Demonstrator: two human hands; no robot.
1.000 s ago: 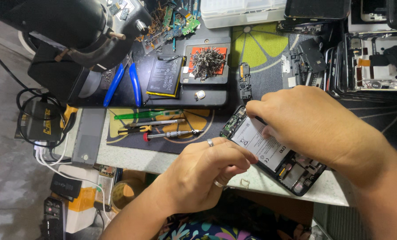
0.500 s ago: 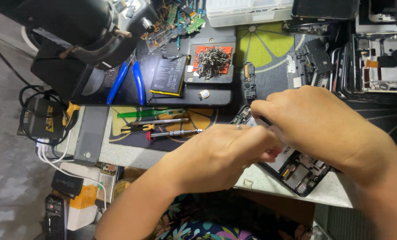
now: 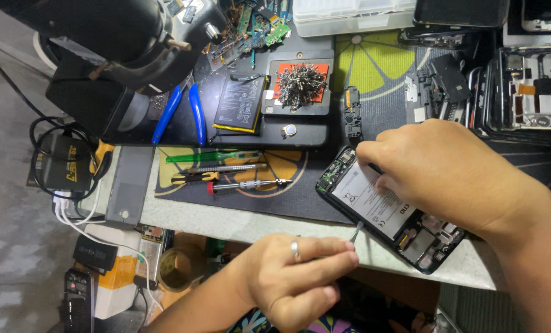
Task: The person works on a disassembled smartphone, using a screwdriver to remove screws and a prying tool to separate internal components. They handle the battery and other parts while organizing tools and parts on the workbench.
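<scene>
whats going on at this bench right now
A person is bent over an opened phone that lies back-off at the bench edge, its white battery and boards exposed. The right hand rests on the phone's upper part. The left hand pinches a thin metal tool whose tip sits beside the phone's lower edge. Screwdrivers, a loose battery and a pile of screws lie on the mat behind.

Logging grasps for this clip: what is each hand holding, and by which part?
Left hand: thin metal tool, pinched at its rear end. Right hand rests on the opened phone; any grasp is hidden.
</scene>
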